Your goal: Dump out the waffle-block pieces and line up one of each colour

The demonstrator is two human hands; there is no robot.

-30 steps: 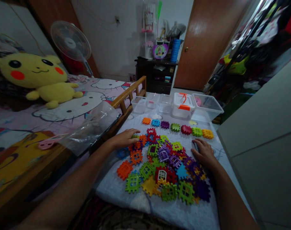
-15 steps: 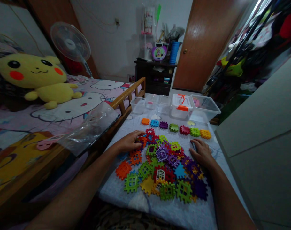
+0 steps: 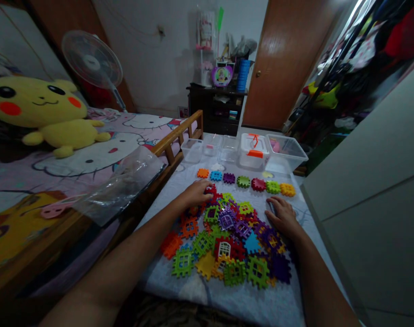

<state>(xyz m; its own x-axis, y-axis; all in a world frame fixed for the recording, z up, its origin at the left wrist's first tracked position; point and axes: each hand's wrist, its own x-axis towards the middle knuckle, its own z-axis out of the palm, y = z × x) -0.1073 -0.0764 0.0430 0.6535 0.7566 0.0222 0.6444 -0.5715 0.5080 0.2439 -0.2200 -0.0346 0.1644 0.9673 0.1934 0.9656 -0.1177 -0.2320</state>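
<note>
- We see our left hand [image 3: 195, 194] lying palm down at the far left edge of the pile [image 3: 227, 240] of toothed plastic tiles, its fingertips touching a red tile [image 3: 211, 190]; the fingers are curled over the tile, but we cannot tell whether they grip it
- Our right hand [image 3: 282, 217] rests flat on the right side of the pile, fingers spread and slack, holding nothing
- The pile sits on a pale cloth [image 3: 227, 295] over the table, between our two forearms; it mixes green, purple, orange, red, yellow and blue tiles, many overlapping
- Beyond the pile, a row [image 3: 247, 181] of seven single tiles runs left to right: orange, blue, purple, green, red, green, orange, each apart from the next
- Behind the row stand clear boxes [image 3: 227, 150], one with a lid and an orange latch [image 3: 253, 153], and a larger open tub [image 3: 286, 152] at the right
- To the left lies a bed with a wooden rail [image 3: 174, 138], a clear plastic bag [image 3: 125, 184] on its edge, and a yellow plush [image 3: 43, 111] further back
- A fan [image 3: 91, 61] stands behind the bed, and a door [image 3: 278, 59] is at the far wall
</note>
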